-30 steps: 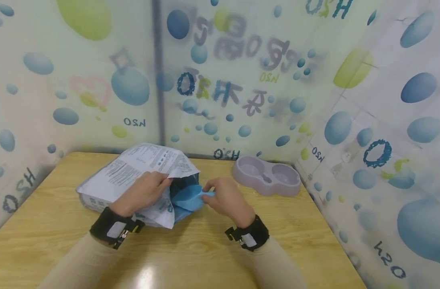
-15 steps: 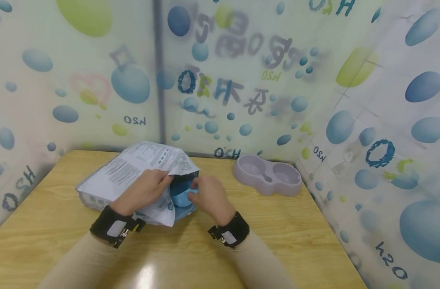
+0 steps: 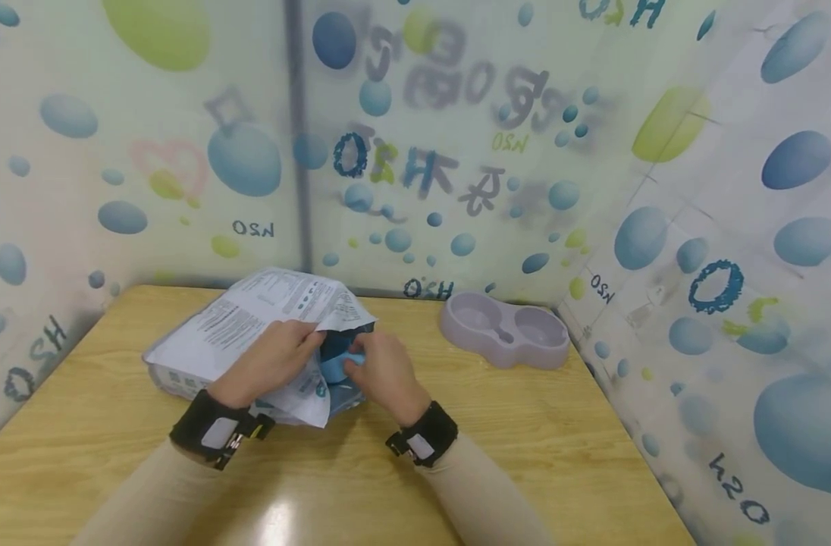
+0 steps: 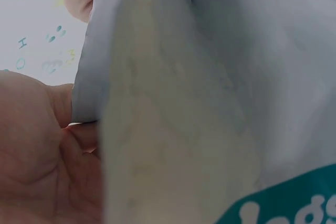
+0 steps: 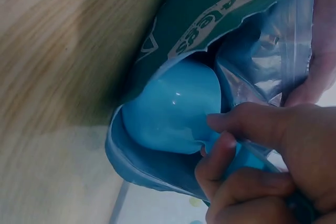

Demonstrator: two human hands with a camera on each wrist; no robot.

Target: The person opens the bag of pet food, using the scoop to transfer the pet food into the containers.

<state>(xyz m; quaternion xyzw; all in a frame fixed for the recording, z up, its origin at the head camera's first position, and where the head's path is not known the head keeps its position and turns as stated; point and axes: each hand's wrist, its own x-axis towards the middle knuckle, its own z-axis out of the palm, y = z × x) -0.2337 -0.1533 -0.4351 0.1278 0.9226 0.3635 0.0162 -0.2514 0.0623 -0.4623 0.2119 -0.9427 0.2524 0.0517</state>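
A white printed bag (image 3: 252, 311) lies on its side at the left of the table, its torn mouth facing right. My left hand (image 3: 277, 358) pinches the upper edge of that mouth between thumb and fingers, as the left wrist view also shows. In my right hand (image 3: 388, 375) is the handle of a light blue scoop (image 5: 176, 108), gripped between thumb and curled fingers. The scoop's bowl sits inside the bag's opening, its smooth rounded side towards the right wrist camera. What lies deeper in the bag is hidden.
A greyish-purple double pet bowl (image 3: 504, 331) stands at the back right of the wooden table (image 3: 559, 440). Behind and to the right rise walls (image 3: 415, 265) printed with blue and green drops.
My right hand has moved left with the scoop, pushing its bowl from the bag's mouth further inside. The left hand stays on the bag's edge.
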